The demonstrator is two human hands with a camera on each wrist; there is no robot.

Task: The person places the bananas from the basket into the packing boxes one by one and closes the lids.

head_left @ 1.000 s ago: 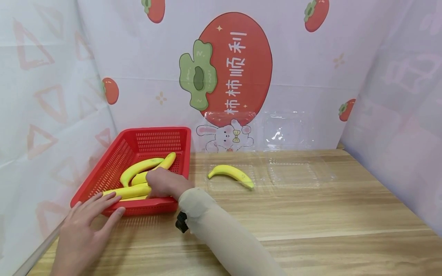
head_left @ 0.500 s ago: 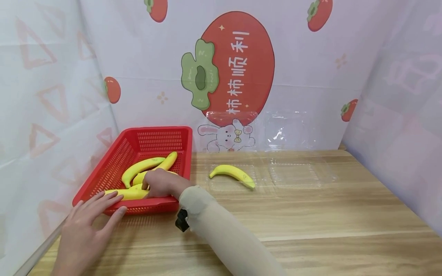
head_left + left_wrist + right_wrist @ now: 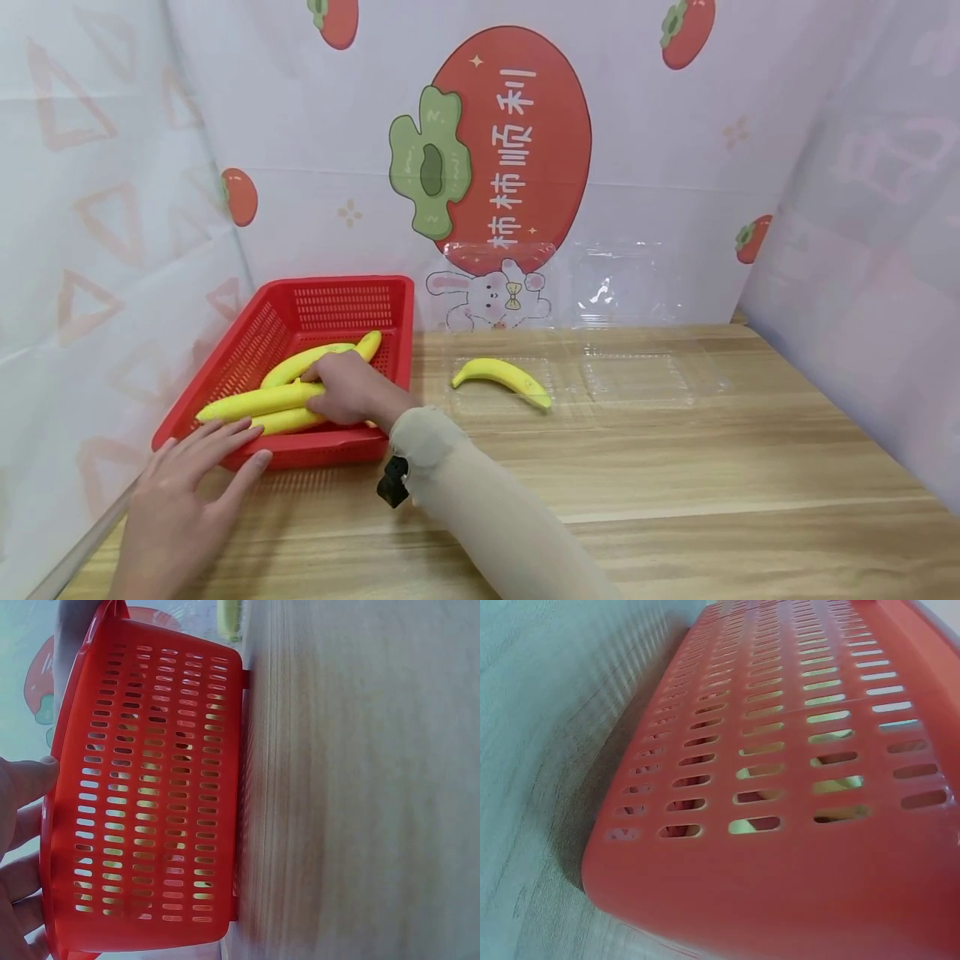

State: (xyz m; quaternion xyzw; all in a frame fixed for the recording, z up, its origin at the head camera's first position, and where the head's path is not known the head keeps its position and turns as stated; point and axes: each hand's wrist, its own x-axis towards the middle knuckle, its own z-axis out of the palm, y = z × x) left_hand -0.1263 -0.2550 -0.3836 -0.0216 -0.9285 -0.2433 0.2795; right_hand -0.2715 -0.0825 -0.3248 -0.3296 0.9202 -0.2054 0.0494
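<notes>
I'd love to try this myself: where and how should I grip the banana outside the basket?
Probably its thick middle, pinched from above, coming from the near side: the banana lies flat, top uncovered, while a clear upright lid stands behind it.

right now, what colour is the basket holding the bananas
The basket is red, clearest in the head view.

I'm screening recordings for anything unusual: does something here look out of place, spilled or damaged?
Nothing looks spilled or damaged: bananas lie in the red basket, another banana in an open clear container. Only the printed backdrop looks odd: its lettering is turned sideways.
</notes>
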